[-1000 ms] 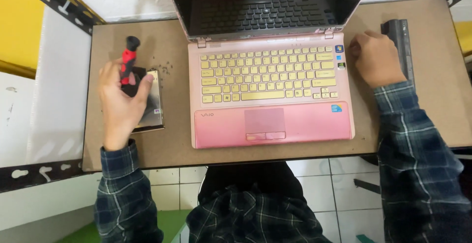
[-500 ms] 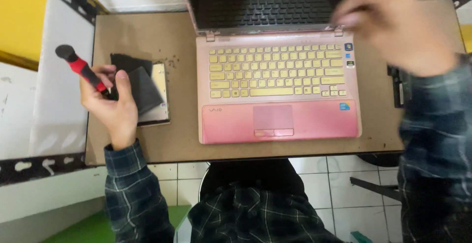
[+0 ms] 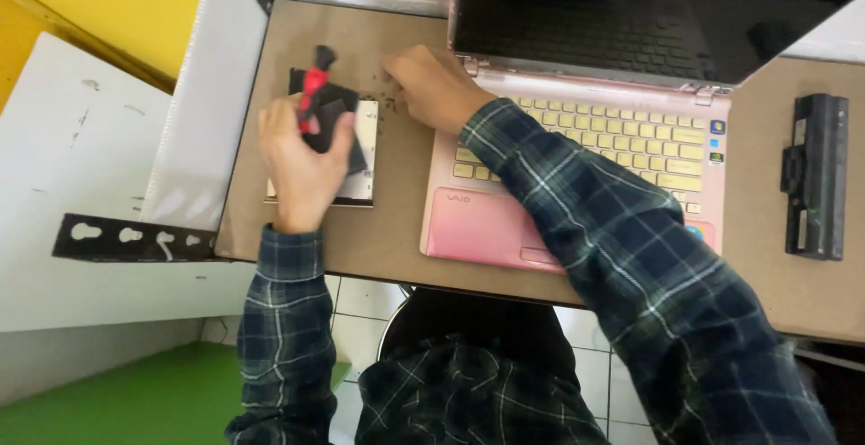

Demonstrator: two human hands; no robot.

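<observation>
Brown fibreboard desk (image 3: 396,238): left of the open pink laptop (image 3: 577,184), my left hand (image 3: 302,161) grips a red-and-black screwdriver (image 3: 315,103) over the flat silver drive (image 3: 360,152), right hand (image 3: 432,89) curled, fingertips on loose dark screws (image 3: 389,103), mid pick-up; next needs a fine pinch.

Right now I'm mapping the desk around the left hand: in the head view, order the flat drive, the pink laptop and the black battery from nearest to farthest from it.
1. Flat drive: under the left hand, on the desk's left part.
2. Pink laptop: mid-desk, to the hand's right.
3. Black battery: far right of the desk.
</observation>
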